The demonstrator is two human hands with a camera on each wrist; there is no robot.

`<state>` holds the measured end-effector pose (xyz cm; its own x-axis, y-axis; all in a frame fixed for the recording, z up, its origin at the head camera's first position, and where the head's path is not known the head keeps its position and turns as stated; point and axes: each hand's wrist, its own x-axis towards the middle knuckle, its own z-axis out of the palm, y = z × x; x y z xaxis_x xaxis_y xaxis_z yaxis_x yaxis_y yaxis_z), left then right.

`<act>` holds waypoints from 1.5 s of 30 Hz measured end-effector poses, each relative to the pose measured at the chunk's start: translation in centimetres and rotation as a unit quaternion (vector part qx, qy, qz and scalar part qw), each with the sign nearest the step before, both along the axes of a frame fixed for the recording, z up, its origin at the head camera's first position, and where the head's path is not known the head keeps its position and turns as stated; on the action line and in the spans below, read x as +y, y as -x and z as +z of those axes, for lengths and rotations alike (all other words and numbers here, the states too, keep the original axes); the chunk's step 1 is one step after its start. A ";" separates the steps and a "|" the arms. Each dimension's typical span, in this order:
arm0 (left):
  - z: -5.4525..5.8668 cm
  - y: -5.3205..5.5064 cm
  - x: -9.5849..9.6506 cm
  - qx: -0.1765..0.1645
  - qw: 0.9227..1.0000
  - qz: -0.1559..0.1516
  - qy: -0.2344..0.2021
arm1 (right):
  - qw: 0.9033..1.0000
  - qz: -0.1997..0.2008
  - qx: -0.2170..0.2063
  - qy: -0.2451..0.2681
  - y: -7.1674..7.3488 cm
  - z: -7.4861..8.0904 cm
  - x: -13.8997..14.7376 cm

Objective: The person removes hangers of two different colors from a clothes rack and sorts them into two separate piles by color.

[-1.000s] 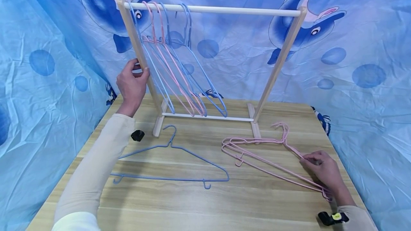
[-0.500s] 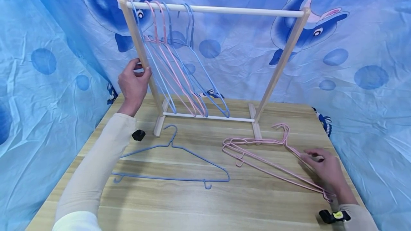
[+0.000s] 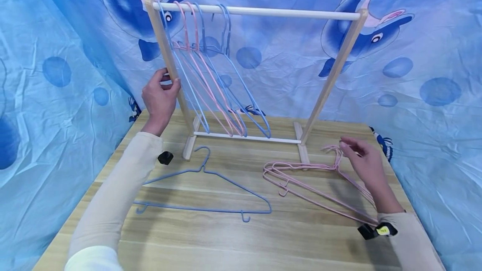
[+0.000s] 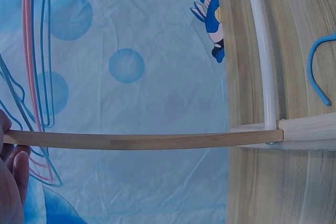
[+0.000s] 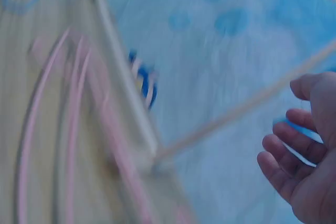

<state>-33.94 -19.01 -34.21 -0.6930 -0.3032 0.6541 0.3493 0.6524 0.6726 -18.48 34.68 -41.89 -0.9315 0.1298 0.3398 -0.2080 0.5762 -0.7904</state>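
My left hand grips the left wooden post of a small clothes rack, the thumb in front; the left wrist view shows the same post running out from my fingers. Several hangers, a pink hanger and a blue hanger among them, hang toward the left of the white rail. My right hand is raised near the hooks of pink hangers lying overlapped on the table. Its fingers are loosely bent around nothing in the blurred right wrist view.
One blue hanger lies flat on the wooden table in front of the rack, partly behind my left sleeve. The rack's right post stands behind the pink hangers. A blue printed cloth backs the table.
My right hand has let go of the pink hangers' right side and moved up and slightly left, toward their hooks. My left hand keeps its grip on the post.
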 end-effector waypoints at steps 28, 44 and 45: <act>0.2 0.0 0.0 0.001 1.000 -0.007 0.005 | 0.941 0.211 -0.112 0.240 8.9 11.9 -17.4; 0.0 -0.3 -0.2 0.012 1.000 -0.008 0.004 | 0.898 0.259 -0.183 0.306 11.4 12.7 -22.5; 0.0 -0.3 -0.2 0.013 1.000 -0.009 0.005 | 0.896 0.264 -0.185 0.305 11.4 12.7 -22.6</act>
